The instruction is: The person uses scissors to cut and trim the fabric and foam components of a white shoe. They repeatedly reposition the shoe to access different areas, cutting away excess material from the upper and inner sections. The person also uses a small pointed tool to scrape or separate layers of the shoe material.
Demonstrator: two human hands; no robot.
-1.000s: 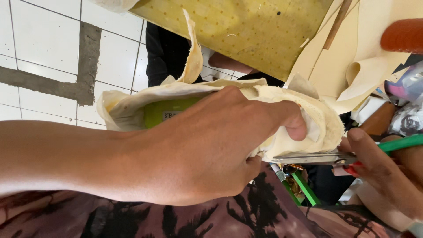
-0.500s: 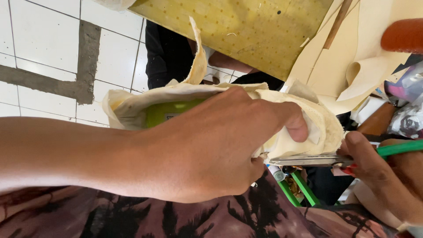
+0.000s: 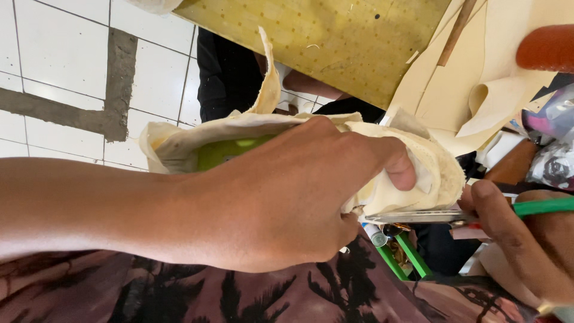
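Cream leather wrapping (image 3: 412, 161) (over a green form (image 3: 224, 152)) is gripped by the left hand (image 3: 287, 203); green-handled scissors (image 3: 430, 216) are held by the right hand (image 3: 526, 239) at its lower edge.

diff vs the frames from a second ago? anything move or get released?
Barely anything. The right hand with the green-handled scissors sits slightly lower in view, blades at the lower edge of the cream fabric-wrapped green form. The left hand keeps the same grip around it. Nothing taken up or let go; the yellow perforated board is unchanged.

Two hands (image 3: 281, 203), one scissors (image 3: 418, 216), one board (image 3: 323, 42).
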